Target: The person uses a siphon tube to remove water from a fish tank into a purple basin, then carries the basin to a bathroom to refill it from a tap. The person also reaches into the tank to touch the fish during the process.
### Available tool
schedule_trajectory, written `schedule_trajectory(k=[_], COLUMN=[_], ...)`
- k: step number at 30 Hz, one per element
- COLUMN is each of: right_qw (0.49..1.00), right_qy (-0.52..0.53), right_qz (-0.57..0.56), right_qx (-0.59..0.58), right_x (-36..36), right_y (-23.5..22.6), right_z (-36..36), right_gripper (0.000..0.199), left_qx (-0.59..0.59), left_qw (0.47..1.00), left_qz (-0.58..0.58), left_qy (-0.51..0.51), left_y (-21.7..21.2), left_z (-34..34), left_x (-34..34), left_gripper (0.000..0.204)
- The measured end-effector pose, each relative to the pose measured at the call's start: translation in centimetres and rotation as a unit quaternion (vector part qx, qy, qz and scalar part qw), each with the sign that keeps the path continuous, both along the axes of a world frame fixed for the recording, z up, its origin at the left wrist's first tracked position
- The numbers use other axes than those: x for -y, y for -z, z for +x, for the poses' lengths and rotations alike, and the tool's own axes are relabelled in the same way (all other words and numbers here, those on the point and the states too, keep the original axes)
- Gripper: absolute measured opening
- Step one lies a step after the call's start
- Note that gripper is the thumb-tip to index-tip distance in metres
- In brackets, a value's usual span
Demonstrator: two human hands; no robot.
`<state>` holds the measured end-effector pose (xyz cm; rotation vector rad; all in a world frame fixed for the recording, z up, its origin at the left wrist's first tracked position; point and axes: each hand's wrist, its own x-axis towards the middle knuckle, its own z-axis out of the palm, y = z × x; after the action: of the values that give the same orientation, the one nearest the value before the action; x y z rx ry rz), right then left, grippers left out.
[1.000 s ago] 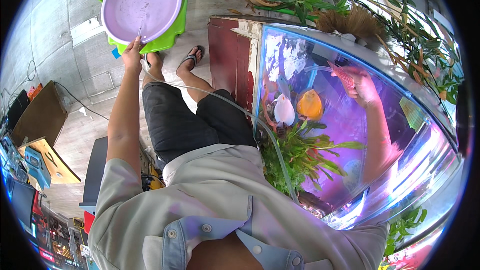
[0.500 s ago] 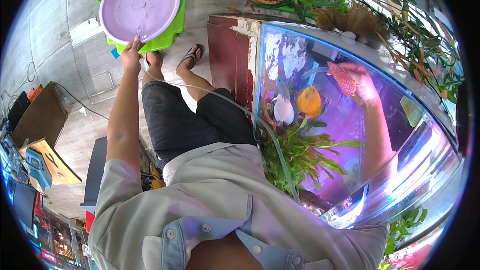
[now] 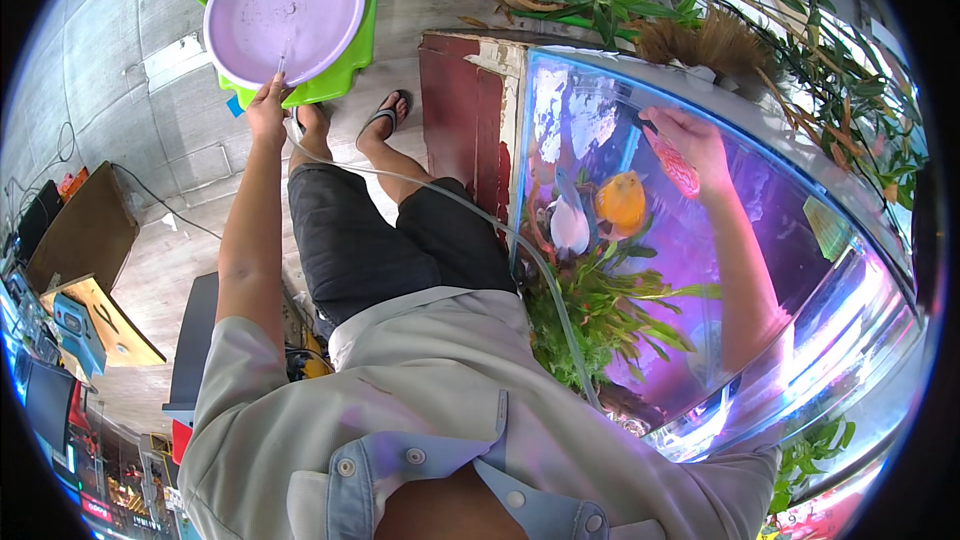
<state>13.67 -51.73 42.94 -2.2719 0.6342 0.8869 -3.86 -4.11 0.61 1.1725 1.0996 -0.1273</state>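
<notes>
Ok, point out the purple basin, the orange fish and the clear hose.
Purple basin (image 3: 262,16): head view, on its inner bottom.
Orange fish (image 3: 621,206): head view, on its flank.
Clear hose (image 3: 558,301): head view, on its curving lower stretch.

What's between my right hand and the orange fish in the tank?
The red patterned fish, beside your right hand, on the side toward the orange fish; I can't tell their depths.

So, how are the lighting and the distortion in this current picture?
In the head view, white glare streaks the lower-right glass of the aquarium; pinkish light tints the right forearm; the aquarium's far edge looks bowed; the picture's corners are black.
</notes>
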Motion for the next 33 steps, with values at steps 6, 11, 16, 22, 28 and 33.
schedule_trajectory(k=[6,11,16,22,28,33], right_qw=[0.998,0.998,0.996,0.904,0.818,0.739], right_qy=[-0.051,-0.037,-0.087,-0.322,-0.395,-0.459], right_qz=[-0.032,0.013,-0.004,-0.253,-0.402,-0.453], right_qx=[-0.027,-0.058,0.014,0.124,0.11,0.194], right_x=[-1.5,0.2,4.0,7.7,7.2,8.0], right_y=[1.2,2.7,3.9,4.5,4.2,5.5], right_z=[-0.5,-0.9,0.0,0.9,0.6,-0.4], right_gripper=[0.024,0.023,0.024,0.027,0.031,0.028], left_qx=[0.004,-0.014,-0.008,0.002,-0.016,-0.012], left_qw=[0.999,0.999,0.999,0.999,0.999,0.999], left_qz=[0.04,0.027,0.022,0.031,0.024,0.039], left_qy=[-0.004,-0.008,-0.021,-0.035,-0.029,-0.027], left_y=[0.7,-0.4,-0.3,-0.7,-0.9,0.1], left_z=[-0.6,0.0,-0.1,0.1,0.1,0.1], left_x=[0.0,0.5,0.6,0.6,0.6,0.6], left_gripper=[0.039,0.04,0.035,0.032,0.036,0.036])
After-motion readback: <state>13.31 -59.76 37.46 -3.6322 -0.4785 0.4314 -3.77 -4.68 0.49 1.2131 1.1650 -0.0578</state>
